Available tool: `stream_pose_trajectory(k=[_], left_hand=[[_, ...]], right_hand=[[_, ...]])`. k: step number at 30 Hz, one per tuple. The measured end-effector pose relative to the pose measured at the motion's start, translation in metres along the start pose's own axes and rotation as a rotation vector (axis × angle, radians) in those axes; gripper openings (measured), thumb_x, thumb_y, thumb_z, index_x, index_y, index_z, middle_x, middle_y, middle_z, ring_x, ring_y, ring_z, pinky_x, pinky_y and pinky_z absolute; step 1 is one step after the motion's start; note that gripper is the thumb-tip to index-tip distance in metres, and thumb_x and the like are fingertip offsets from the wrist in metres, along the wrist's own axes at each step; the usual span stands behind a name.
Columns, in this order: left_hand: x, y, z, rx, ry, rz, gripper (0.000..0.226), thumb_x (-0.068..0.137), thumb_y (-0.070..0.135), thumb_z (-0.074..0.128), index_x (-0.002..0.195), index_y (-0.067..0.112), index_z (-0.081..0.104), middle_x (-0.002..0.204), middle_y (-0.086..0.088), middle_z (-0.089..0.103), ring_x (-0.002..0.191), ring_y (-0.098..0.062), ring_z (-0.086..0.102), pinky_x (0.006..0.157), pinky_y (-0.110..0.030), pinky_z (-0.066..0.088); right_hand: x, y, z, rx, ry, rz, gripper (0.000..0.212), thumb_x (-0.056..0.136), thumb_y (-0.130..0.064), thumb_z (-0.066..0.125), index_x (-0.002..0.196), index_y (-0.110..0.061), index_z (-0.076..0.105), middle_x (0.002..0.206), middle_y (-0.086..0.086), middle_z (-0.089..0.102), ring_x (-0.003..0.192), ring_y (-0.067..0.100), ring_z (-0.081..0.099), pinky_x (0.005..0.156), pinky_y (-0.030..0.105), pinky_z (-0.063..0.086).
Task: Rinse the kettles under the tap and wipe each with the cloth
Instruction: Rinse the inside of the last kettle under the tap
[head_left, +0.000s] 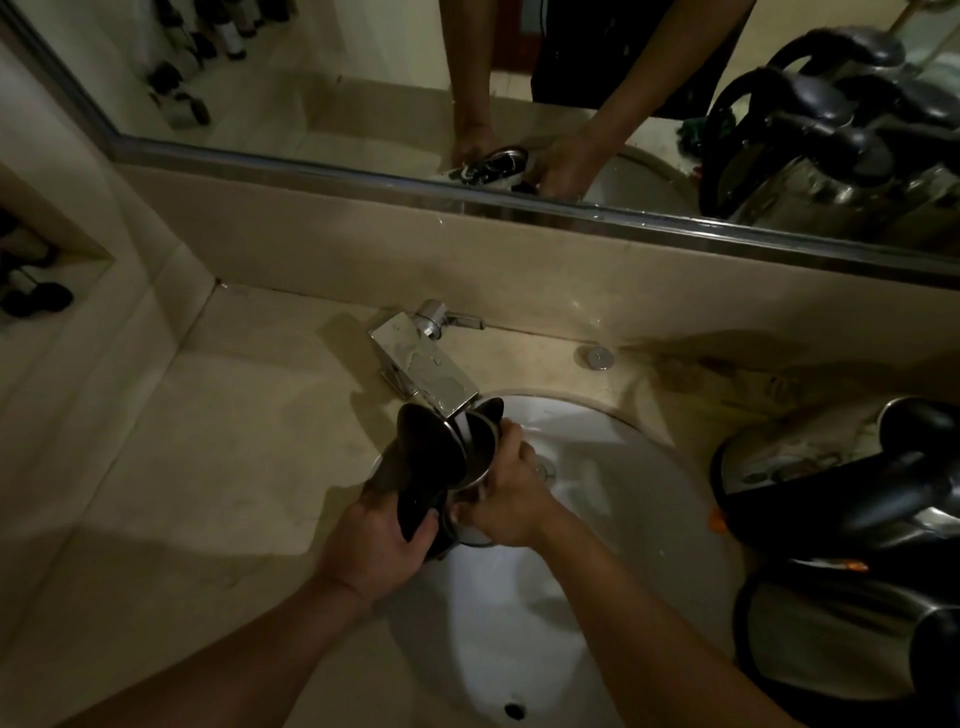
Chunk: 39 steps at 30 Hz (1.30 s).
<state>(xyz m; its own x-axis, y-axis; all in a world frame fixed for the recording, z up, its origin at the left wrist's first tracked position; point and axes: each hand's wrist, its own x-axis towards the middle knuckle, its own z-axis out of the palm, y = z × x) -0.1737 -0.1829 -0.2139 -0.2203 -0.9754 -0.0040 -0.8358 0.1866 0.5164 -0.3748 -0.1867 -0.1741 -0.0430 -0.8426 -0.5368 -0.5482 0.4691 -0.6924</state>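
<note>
The kettle (470, 457) stood under the tap (426, 371), over the sink (623, 493) at its 10 o'clock edge. The left hand (374, 545) gripped the black handle; the right hand (509, 499) clasped the steel body, probably wet and slippery, growing heavier with water.

Bare counter (218, 426) left of basin, kettles (852, 519) crowd the right, tap (423, 371) overhangs behind.
</note>
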Motion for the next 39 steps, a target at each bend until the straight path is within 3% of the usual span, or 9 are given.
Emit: stream_pose_trajectory(k=[13, 25, 31, 39], left_hand=[[0.000, -0.003, 0.003, -0.003, -0.007, 0.041, 0.053, 0.074, 0.054, 0.059, 0.092, 0.005, 0.071, 0.080, -0.016, 0.070, 0.068, -0.039, 0.069, 0.055, -0.034, 0.057], [0.002, -0.010, 0.006, -0.024, -0.053, 0.009, 0.047, 0.071, 0.053, 0.062, 0.077, 0.007, 0.067, 0.074, -0.014, 0.065, 0.066, -0.037, 0.068, 0.054, -0.037, 0.057], [0.001, -0.008, 0.005, -0.022, -0.049, 0.014, 0.044, 0.069, 0.053, 0.061, 0.071, 0.009, 0.065, 0.069, -0.011, 0.064, 0.061, -0.035, 0.066, 0.051, -0.029, 0.052], [0.002, -0.010, 0.006, -0.057, -0.036, 0.035, 0.043, 0.071, 0.051, 0.062, 0.073, 0.009, 0.066, 0.068, -0.009, 0.064, 0.060, -0.033, 0.066, 0.050, -0.030, 0.052]], right_hand=[[-0.005, 0.004, 0.001, 0.052, 0.000, 0.002, 0.115, 0.075, -0.024, 0.087, 0.155, -0.027, 0.005, 0.153, 0.007, 0.021, 0.150, 0.033, 0.022, 0.114, 0.037, 0.038], [-0.002, 0.005, 0.002, 0.082, -0.005, 0.014, 0.120, 0.071, -0.026, 0.089, 0.156, -0.033, 0.004, 0.154, 0.005, 0.021, 0.151, 0.033, 0.023, 0.116, 0.041, 0.041], [-0.001, 0.006, 0.002, 0.084, -0.011, 0.016, 0.122, 0.062, -0.032, 0.086, 0.155, -0.035, 0.006, 0.151, 0.002, 0.022, 0.150, 0.033, 0.021, 0.117, 0.045, 0.041], [0.000, 0.005, 0.002, 0.086, -0.005, 0.028, 0.123, 0.053, -0.039, 0.082, 0.153, -0.036, 0.010, 0.153, 0.003, 0.023, 0.149, 0.034, 0.024, 0.117, 0.049, 0.044]])
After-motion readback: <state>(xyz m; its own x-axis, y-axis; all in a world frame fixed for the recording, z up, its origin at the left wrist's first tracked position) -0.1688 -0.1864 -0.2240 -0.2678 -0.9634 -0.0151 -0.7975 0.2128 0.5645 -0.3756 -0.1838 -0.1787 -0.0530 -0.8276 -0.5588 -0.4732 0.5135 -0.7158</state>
